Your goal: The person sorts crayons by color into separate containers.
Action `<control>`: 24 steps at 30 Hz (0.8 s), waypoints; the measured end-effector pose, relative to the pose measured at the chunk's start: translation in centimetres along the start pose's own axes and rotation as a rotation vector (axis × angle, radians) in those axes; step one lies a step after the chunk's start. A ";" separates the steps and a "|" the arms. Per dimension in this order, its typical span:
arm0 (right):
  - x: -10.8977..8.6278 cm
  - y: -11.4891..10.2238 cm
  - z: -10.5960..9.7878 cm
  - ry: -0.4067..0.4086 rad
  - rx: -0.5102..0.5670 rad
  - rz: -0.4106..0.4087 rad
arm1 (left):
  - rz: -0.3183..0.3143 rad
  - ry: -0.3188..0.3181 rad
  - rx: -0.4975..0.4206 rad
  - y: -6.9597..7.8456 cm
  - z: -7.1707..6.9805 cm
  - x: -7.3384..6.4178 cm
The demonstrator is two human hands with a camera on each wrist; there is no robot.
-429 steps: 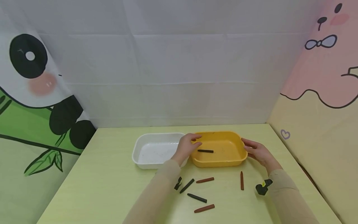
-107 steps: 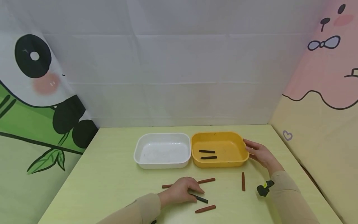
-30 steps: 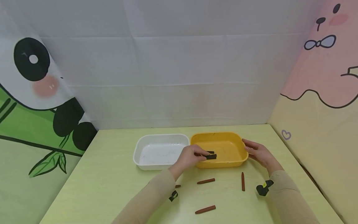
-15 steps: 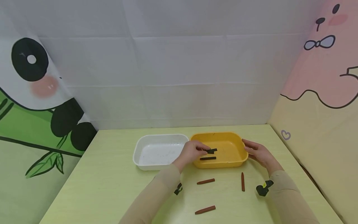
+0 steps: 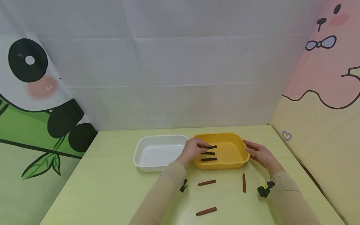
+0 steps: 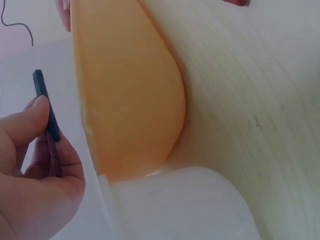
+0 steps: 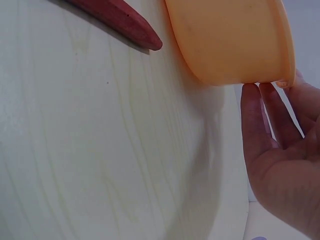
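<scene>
My left hand point(image 5: 193, 148) is over the left part of the yellow tray point(image 5: 232, 165). It pinches a black crayon point(image 6: 39, 84) between thumb and fingers. Below that crayon, two more black crayons, a middle one point(image 5: 210, 153) and a front one point(image 5: 209, 159), lie roughly parallel on the tray floor. At the tray's right end, my right hand point(image 5: 260, 153) holds the rim and outer wall. In the right wrist view, its fingertips point(image 7: 251, 92) meet the orange-looking wall, one tip at the rim.
A white tray point(image 5: 161, 168) stands against the yellow one's left side. On the pale table point(image 5: 92, 184) in front lie three brown crayons: one upright in view point(image 5: 244, 182), one near the tray point(image 5: 206, 182), one nearer me point(image 5: 206, 211). Cloth walls surround the table.
Black crayons have gone from the table into the yellow tray. Most recently my left hand lifts slightly rearward with its crayon, uncovering the middle one. My right hand stays put.
</scene>
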State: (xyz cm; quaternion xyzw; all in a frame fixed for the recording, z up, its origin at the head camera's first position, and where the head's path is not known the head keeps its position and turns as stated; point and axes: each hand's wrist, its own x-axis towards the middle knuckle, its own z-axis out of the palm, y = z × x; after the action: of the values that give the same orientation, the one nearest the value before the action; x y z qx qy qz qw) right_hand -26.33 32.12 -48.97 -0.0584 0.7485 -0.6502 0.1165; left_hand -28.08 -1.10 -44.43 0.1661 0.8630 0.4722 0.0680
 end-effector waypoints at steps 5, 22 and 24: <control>-0.1 -0.1 0.0 0.000 -0.004 0.003 | -0.003 0.028 0.013 -0.2 0.3 0.5; -0.3 -0.2 -0.1 0.000 -0.003 0.006 | -0.067 0.021 0.020 1.4 0.4 1.2; -0.4 -0.3 -0.1 0.004 0.000 0.008 | -0.072 0.021 0.023 1.6 0.4 1.2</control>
State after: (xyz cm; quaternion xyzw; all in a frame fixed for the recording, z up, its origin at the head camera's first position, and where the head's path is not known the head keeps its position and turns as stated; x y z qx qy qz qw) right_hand -26.01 32.27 -48.63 -0.0542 0.7489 -0.6500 0.1175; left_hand -28.74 0.42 -43.26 0.1307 0.8746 0.4611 0.0737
